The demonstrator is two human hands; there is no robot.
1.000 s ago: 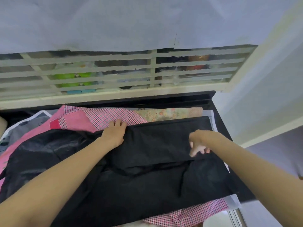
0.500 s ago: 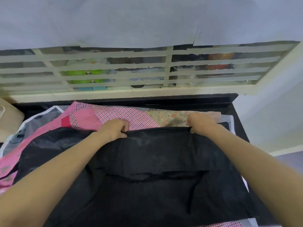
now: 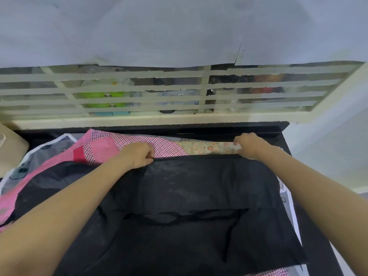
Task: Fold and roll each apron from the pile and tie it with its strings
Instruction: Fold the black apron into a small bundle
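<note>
Black apron (image 3: 191,188) far edge pinched in left grip (image 3: 139,154) and right grip (image 3: 249,145)

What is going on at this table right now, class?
A person is folding a black fabric apron spread over a pile of other aprons. Left hand and right hand each grip its far folded edge. A pink checked apron and a floral apron lie underneath. Black strings lie loose, untied.
</note>
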